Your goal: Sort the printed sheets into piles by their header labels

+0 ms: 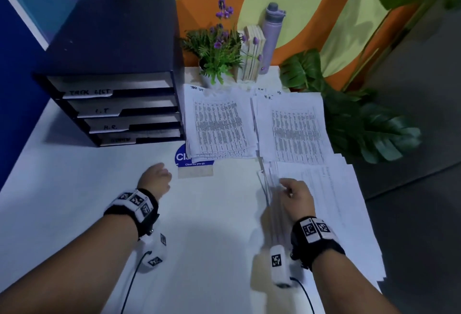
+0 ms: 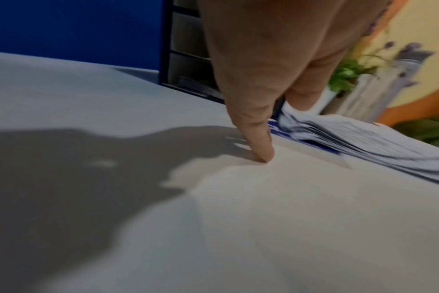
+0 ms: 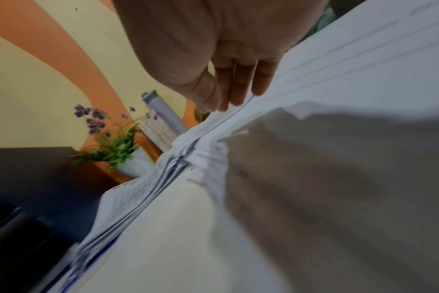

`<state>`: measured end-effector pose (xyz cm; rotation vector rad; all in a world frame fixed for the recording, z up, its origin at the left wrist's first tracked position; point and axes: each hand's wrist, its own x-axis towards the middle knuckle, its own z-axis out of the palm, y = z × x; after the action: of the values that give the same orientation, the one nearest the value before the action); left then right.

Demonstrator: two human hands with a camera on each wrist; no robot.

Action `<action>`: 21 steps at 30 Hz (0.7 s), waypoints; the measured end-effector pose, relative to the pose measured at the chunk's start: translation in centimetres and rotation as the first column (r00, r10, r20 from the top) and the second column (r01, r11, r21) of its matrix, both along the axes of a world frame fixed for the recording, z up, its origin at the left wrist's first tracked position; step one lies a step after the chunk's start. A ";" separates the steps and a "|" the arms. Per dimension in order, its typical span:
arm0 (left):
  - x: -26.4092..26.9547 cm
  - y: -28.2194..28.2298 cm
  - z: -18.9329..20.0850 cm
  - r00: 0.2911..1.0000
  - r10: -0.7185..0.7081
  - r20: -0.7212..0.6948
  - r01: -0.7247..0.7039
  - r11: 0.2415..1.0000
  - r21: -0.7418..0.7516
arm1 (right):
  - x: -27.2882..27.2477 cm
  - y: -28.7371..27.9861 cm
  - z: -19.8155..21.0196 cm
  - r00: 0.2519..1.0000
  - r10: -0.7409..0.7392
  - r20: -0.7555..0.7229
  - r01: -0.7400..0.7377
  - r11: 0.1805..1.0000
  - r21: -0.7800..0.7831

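Two sorted piles of printed sheets lie at the back of the white table [image 1: 87,189]: one headed "Task list" [image 1: 219,124] and one headed "H.R." [image 1: 291,129]. A large loose stack [image 1: 331,204] lies along the right edge. My right hand [image 1: 289,190] pinches the left edge of the top sheets [image 1: 270,199] of that stack and lifts them; in the right wrist view my thumb and fingers [image 3: 236,93] close on the paper edge [image 3: 338,69]. My left hand [image 1: 156,179] holds nothing; one straight finger [image 2: 262,146] touches the bare table beside the Task list pile [image 2: 364,138].
A black tray organizer [image 1: 117,104], with drawers labelled Task list, I.T and H.R., stands at the back left. A potted purple flower [image 1: 217,56], books [image 1: 253,54] and a lilac bottle [image 1: 272,36] line the wall. A blue sticker [image 1: 182,157] peeks from under the left pile. Large leaves [image 1: 361,124] hang off the table's right.
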<state>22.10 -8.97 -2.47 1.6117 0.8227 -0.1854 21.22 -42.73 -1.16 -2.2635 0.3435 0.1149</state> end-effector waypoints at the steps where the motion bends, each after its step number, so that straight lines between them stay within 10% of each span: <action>1: -0.7 -1.6 -0.2 0.999 -0.041 -0.022 0.040 0.998 -0.049 | -0.1 -1.2 -0.1 0.999 -0.013 0.029 0.015 0.996 -0.090; 10: -3.7 -15.4 -0.3 0.960 -0.257 -0.115 0.224 0.945 -0.237 | 0.6 -12.9 -0.6 0.918 -0.360 -0.169 0.248 0.850 -0.465; 21: -4.2 -21.0 1.0 0.957 -0.253 -0.142 0.184 0.908 -0.376 | -1.7 -11.1 -0.8 0.897 -0.200 -0.395 0.045 0.929 -0.367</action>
<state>17.90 -29.94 -1.44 1.3465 0.6988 -0.6244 19.50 -53.84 -1.98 -2.5481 0.7966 0.5275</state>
